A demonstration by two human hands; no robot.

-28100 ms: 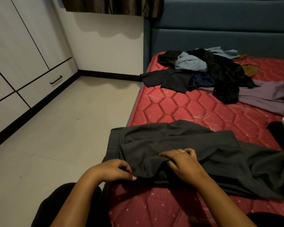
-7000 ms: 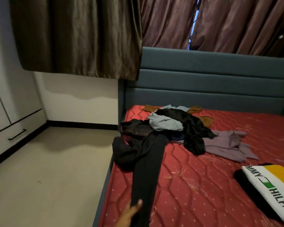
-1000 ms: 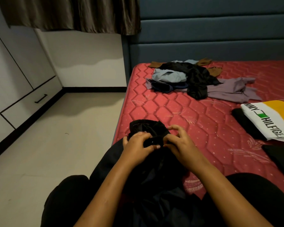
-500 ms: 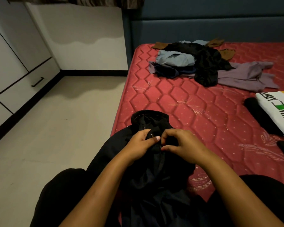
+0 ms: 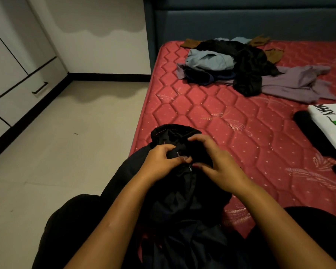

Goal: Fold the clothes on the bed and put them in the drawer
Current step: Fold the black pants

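A pair of black trousers (image 5: 175, 193) lies bunched across my lap and the near edge of the red mattress (image 5: 221, 117). My left hand (image 5: 161, 159) and my right hand (image 5: 215, 164) meet at its waistband, each pinching the fabric beside a small zip pull. A heap of unfolded clothes (image 5: 239, 65) in black, pale blue, brown and mauve lies at the head of the bed. The drawer (image 5: 27, 92) with a black handle sits low in the white wardrobe on the left.
A folded white and yellow shirt with printed letters (image 5: 332, 125) lies on a dark folded garment (image 5: 312, 133) at the right edge of the bed. A blue padded headboard (image 5: 241, 18) stands behind. Pale tiled floor (image 5: 66, 152) runs between bed and wardrobe.
The view has tilted slightly down. My hands have stayed at the trousers' waistband, with the fingers shifting closer around the zip.
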